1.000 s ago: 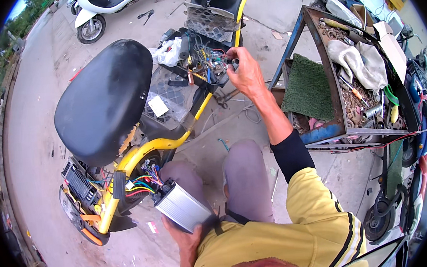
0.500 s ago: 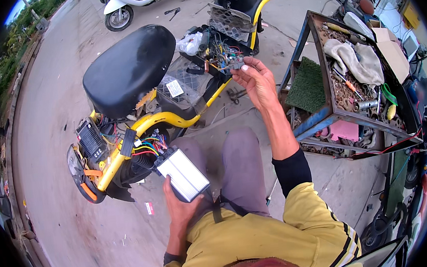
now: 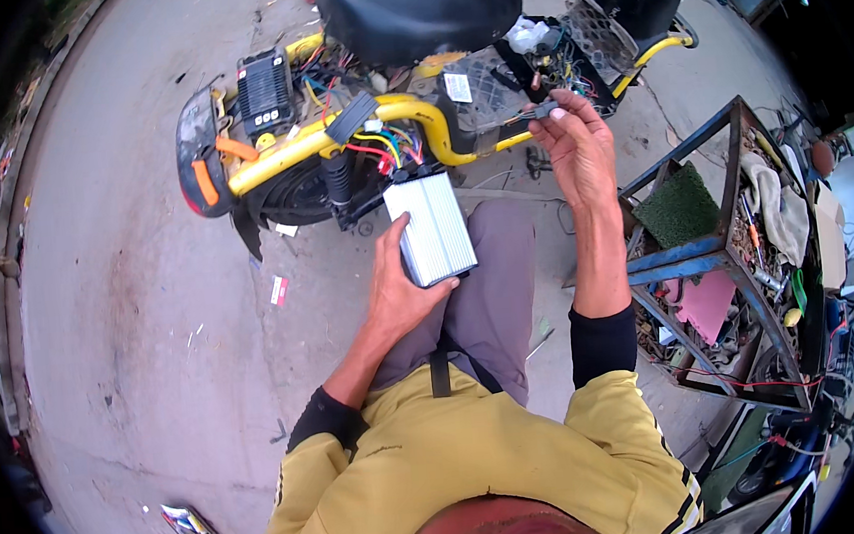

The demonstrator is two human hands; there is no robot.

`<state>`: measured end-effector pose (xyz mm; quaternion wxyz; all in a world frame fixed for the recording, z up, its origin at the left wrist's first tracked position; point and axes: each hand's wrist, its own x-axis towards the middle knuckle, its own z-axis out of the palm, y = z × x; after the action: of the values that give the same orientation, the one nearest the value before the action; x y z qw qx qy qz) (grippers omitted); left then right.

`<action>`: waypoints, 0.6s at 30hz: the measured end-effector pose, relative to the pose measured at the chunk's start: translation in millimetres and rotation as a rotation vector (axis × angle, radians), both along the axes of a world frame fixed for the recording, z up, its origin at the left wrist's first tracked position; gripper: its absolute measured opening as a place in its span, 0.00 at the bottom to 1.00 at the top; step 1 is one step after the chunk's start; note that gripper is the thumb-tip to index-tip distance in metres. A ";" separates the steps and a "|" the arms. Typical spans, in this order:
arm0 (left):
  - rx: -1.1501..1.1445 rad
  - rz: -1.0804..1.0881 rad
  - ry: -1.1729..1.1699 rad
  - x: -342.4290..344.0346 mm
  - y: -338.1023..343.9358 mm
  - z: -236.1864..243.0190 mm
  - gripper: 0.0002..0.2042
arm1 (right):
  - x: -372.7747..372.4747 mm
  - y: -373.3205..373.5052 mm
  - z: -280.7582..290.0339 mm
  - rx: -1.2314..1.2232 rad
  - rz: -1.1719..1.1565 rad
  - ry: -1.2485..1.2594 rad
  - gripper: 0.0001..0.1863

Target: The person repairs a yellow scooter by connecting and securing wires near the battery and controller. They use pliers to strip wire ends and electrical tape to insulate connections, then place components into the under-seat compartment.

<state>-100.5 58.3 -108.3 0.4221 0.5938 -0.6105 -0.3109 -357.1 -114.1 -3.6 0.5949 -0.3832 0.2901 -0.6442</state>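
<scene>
Across an outdoor stretch of grey concrete (image 3: 142,340), strewn with scraps, stands one yellow-framed scooter (image 3: 274,167) with one black seat (image 3: 417,12); to the right is one blue-edged metal cart (image 3: 688,264) holding tools, one green mat (image 3: 678,209) and one pink sheet (image 3: 703,305). One silver ribbed box (image 3: 431,228), coloured wires at its far end, is over the person's legs, beside the scooter. Two bare hands show: the left hand (image 3: 403,281) curls around the box's lower left corner; the right hand (image 3: 582,154) pinches one small grey connector (image 3: 543,109) near the footboard (image 3: 482,77).
</scene>
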 end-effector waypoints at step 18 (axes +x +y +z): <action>-0.254 0.042 -0.391 94.0 5.5 14.3 0.40 | 135.1 66.6 -53.3 -0.044 0.098 0.161 0.22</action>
<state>-6.5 63.7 -94.1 0.3733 0.5974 -0.7024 -0.1018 -222.0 -47.5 -57.0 0.5920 -0.4603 0.3036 -0.5877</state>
